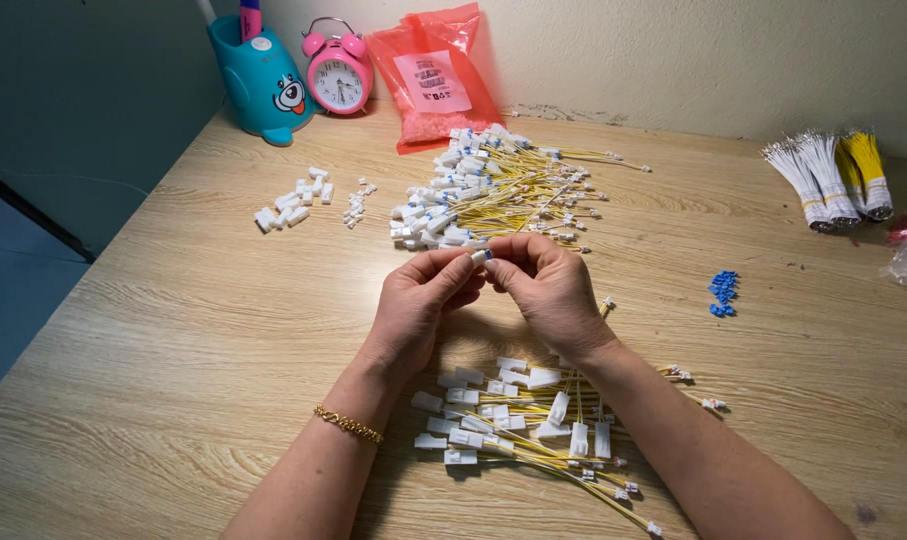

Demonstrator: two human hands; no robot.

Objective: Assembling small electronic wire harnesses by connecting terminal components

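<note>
My left hand (422,300) and my right hand (546,288) meet over the middle of the wooden table (174,340). Together their fingertips pinch a small white connector (481,257) with a blue bit at its tip. A gold bracelet (349,425) circles my left wrist. Under my forearms lies a pile of yellow wires with white connectors (519,420). Beyond my hands sits a larger heap of the same wired connectors (484,190).
Loose white plastic housings (296,203) lie at the back left, small blue pieces (724,290) to the right. Bundles of white and yellow wires (829,175) rest at the far right. A teal pen cup (262,85), pink alarm clock (339,70) and red bag (434,75) stand by the wall.
</note>
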